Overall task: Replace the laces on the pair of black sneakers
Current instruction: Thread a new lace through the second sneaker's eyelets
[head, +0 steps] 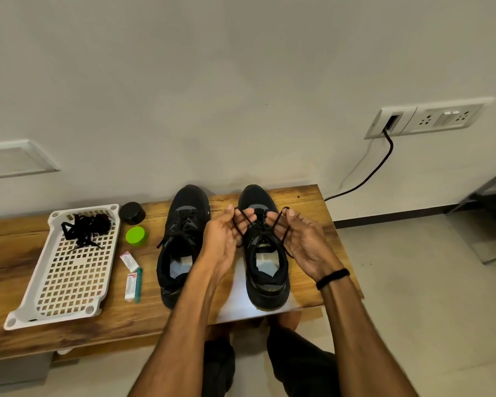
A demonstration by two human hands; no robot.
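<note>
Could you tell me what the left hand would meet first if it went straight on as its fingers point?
Probably the forefoot of the right-hand sneaker: the left hand, holding the lace, points at it; depth is unclear.

Print on the small boxes (129,262) is unreadable.

Soft, even indoor light fell; faint shadows lay on the wall (241,81) behind the sneakers (184,242). Edges bowed; detail looked slightly soft.
</note>
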